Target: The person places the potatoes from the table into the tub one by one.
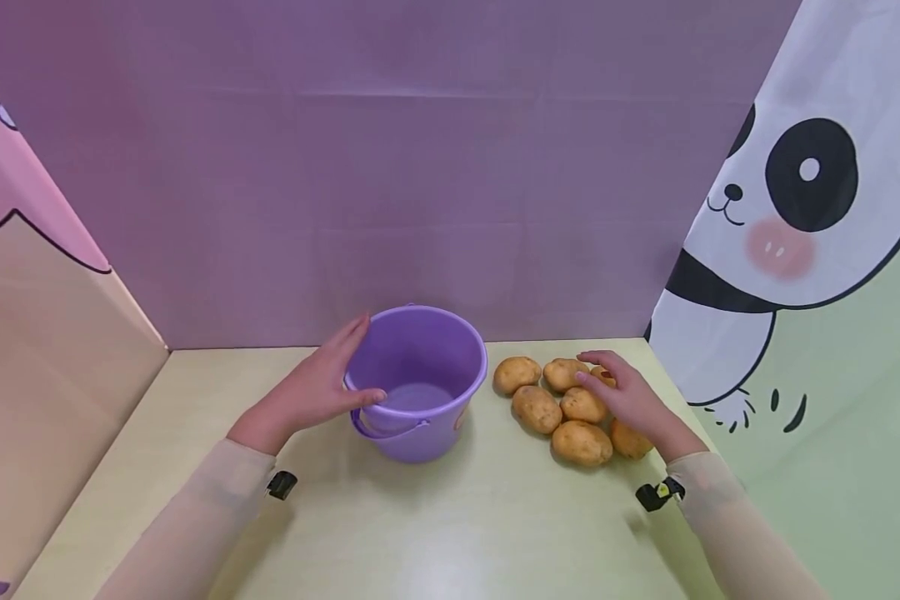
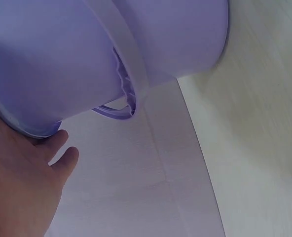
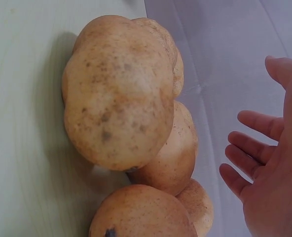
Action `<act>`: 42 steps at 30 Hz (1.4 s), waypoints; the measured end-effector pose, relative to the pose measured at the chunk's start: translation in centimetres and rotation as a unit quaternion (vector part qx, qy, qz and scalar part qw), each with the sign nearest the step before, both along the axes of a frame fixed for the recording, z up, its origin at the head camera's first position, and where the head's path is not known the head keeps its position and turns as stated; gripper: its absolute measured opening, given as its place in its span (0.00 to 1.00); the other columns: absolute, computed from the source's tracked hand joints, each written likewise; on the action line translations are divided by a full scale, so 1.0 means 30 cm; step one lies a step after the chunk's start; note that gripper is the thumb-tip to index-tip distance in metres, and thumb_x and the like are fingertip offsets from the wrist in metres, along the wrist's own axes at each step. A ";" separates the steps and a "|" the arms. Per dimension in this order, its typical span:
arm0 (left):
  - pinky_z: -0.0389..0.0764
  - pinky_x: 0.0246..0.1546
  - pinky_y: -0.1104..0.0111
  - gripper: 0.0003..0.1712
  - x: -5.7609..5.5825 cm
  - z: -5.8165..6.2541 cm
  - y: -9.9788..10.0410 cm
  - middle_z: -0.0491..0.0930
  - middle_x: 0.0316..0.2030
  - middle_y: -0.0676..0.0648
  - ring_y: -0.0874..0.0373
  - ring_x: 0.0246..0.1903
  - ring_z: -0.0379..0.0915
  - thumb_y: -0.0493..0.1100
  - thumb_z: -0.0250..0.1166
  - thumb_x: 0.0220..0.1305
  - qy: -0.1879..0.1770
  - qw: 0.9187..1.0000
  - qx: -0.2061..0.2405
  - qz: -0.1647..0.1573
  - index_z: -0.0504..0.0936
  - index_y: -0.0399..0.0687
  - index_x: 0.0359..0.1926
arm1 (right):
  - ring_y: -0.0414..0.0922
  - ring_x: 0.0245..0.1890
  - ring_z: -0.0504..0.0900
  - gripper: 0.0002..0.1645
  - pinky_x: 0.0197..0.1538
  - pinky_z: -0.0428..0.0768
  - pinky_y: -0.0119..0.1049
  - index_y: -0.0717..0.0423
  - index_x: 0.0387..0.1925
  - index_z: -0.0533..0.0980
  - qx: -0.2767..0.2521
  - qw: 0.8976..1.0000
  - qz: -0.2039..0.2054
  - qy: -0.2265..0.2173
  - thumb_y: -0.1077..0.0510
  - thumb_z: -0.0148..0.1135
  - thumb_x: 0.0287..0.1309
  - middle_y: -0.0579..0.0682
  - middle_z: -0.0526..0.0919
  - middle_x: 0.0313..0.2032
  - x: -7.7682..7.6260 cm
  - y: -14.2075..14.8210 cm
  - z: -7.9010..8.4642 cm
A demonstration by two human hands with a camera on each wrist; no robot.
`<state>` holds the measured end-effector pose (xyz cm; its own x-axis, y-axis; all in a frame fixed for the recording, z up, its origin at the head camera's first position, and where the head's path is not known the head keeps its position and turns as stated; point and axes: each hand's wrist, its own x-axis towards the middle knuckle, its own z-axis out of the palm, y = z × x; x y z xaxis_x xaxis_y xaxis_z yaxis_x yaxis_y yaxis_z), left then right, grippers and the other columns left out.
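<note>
A purple bucket [image 1: 416,437] stands upright with its mouth up. My left hand [image 1: 317,387] is at the left side of its rim, thumb stretched across the near edge and fingers reaching along the far left edge. In the left wrist view, two fingertips [image 2: 64,163] show just beyond the rim. My right hand [image 1: 630,400] hovers over the right side of a group of potatoes [image 1: 537,409], fingers spread and nothing in them. The right wrist view shows the hand apart from the nearest potato [image 3: 119,98]. Part of the group is hidden beneath the hand.
The bucket's handle [image 1: 390,433] hangs down at its near left side. Bucket and potatoes stand on a pale tabletop [image 1: 435,533], close to its far edge. A purple backdrop [image 1: 420,167] rises behind, with a panda-printed sheet [image 1: 832,333] on the right.
</note>
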<state>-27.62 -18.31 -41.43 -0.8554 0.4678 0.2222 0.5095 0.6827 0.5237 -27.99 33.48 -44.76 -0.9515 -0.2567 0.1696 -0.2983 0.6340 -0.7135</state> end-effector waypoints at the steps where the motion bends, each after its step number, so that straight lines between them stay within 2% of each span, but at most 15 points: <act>1: 0.55 0.82 0.37 0.70 0.000 -0.001 0.000 0.43 0.89 0.35 0.34 0.86 0.43 0.67 0.76 0.68 0.000 1.000 -0.001 0.000 0.45 0.35 0.89 | 0.69 0.71 0.74 0.31 0.75 0.70 0.72 0.62 0.75 0.73 -0.002 1.000 0.000 -0.002 0.48 0.62 0.83 0.62 0.75 0.74 0.000 0.001 0.000; 5: 0.55 0.82 0.37 0.70 0.001 -0.005 0.002 0.43 0.89 0.35 0.33 0.86 0.44 0.67 0.75 0.68 0.001 1.000 0.001 0.002 0.45 0.35 0.89 | 0.70 0.71 0.74 0.32 0.75 0.70 0.72 0.62 0.75 0.73 -0.003 1.000 -0.003 -0.005 0.48 0.63 0.83 0.63 0.75 0.74 0.001 0.008 -0.011; 10: 0.54 0.82 0.36 0.69 -0.004 -0.013 0.003 0.44 0.88 0.34 0.33 0.86 0.43 0.64 0.77 0.68 0.010 1.000 0.005 0.005 0.45 0.36 0.89 | 0.70 0.69 0.76 0.31 0.74 0.71 0.71 0.65 0.74 0.74 0.002 1.000 -0.001 0.011 0.50 0.64 0.82 0.65 0.76 0.72 -0.004 0.021 -0.020; 14: 0.55 0.82 0.36 0.70 -0.007 -0.020 0.002 0.44 0.88 0.35 0.33 0.86 0.44 0.66 0.77 0.66 0.020 1.000 0.008 0.010 0.45 0.37 0.89 | 0.70 0.70 0.75 0.31 0.74 0.71 0.71 0.66 0.73 0.74 0.016 1.000 -0.003 0.022 0.50 0.64 0.81 0.64 0.77 0.71 0.005 0.041 -0.022; 20: 0.59 0.81 0.35 0.70 -0.010 -0.032 0.008 0.47 0.88 0.34 0.33 0.85 0.47 0.68 0.75 0.66 0.039 0.999 0.008 0.012 0.48 0.35 0.89 | 0.68 0.72 0.74 0.29 0.73 0.71 0.71 0.67 0.71 0.76 0.038 0.998 -0.003 0.044 0.54 0.67 0.79 0.65 0.78 0.70 0.056 0.086 -0.032; 26: 0.58 0.80 0.34 0.68 0.000 -0.025 0.005 0.47 0.88 0.35 0.33 0.85 0.46 0.67 0.75 0.68 0.036 0.999 0.004 0.017 0.48 0.36 0.89 | 0.66 0.69 0.76 0.28 0.68 0.79 0.69 0.69 0.69 0.77 0.035 0.998 -0.007 0.057 0.57 0.70 0.76 0.65 0.78 0.68 0.119 0.126 -0.047; 30: 0.58 0.80 0.33 0.68 0.005 -0.020 -0.003 0.48 0.88 0.34 0.32 0.85 0.47 0.66 0.75 0.68 0.032 0.999 0.002 0.020 0.48 0.36 0.89 | 0.65 0.70 0.75 0.28 0.72 0.75 0.59 0.68 0.68 0.79 0.045 0.996 -0.012 0.074 0.57 0.73 0.73 0.63 0.80 0.67 0.143 0.146 -0.066; 35: 0.58 0.80 0.33 0.68 -0.001 -0.026 -0.001 0.47 0.88 0.34 0.33 0.85 0.46 0.66 0.75 0.68 0.031 0.999 0.010 0.018 0.47 0.37 0.89 | 0.66 0.69 0.76 0.28 0.70 0.70 0.49 0.67 0.66 0.80 0.063 0.993 -0.022 0.097 0.58 0.75 0.71 0.64 0.82 0.65 0.170 0.172 -0.090; 38: 0.57 0.80 0.33 0.68 -0.005 -0.030 0.004 0.47 0.88 0.35 0.34 0.86 0.45 0.66 0.75 0.68 0.028 0.999 0.014 0.017 0.47 0.38 0.90 | 0.67 0.68 0.75 0.29 0.69 0.70 0.51 0.67 0.66 0.80 0.066 0.992 -0.025 0.102 0.58 0.76 0.69 0.65 0.81 0.65 0.182 0.187 -0.102; 42: 0.58 0.80 0.32 0.68 -0.007 -0.032 0.010 0.47 0.88 0.35 0.33 0.86 0.45 0.66 0.75 0.68 0.026 0.999 0.016 0.017 0.47 0.37 0.89 | 0.68 0.69 0.74 0.32 0.69 0.71 0.64 0.67 0.67 0.79 0.074 0.993 -0.030 0.092 0.57 0.78 0.68 0.67 0.79 0.66 0.193 0.202 -0.118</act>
